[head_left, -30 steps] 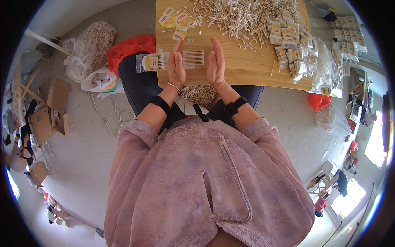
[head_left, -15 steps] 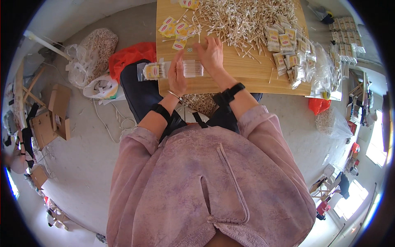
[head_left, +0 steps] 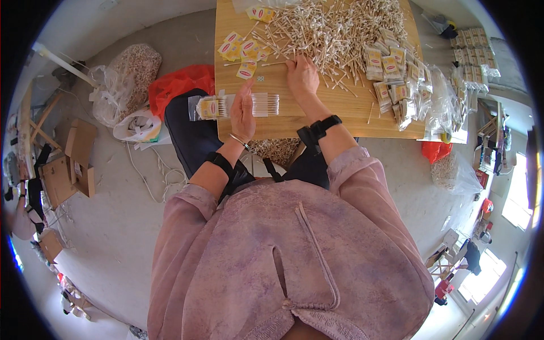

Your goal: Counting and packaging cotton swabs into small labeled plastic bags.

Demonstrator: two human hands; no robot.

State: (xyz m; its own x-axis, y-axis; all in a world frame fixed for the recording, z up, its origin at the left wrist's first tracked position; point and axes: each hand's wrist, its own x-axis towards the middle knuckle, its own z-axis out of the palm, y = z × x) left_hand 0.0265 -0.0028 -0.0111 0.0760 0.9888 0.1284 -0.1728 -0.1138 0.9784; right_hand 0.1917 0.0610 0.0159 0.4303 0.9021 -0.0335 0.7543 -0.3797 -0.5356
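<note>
My left hand rests on its edge on the table, fingers stretched out and close together. It stands across a neat row of cotton swabs, hiding the row's middle. Left of it, a small clear plastic bag with a yellow-and-white card lies in line with the swabs. At the near edge of the big loose cotton swab pile, my right hand has its fingers bent down, the fingertips closed on swabs there. How many it holds is hidden.
Loose yellow-and-white cards lie at the table's far left. Filled swab packs crowd its right side, beside clear plastic bags. On the floor at left are a red bag, a sack of swabs and cardboard boxes.
My right hand has moved right, away from my left hand, to the edge of the swab pile. My left hand stays beside the row. The view has shifted slightly.
</note>
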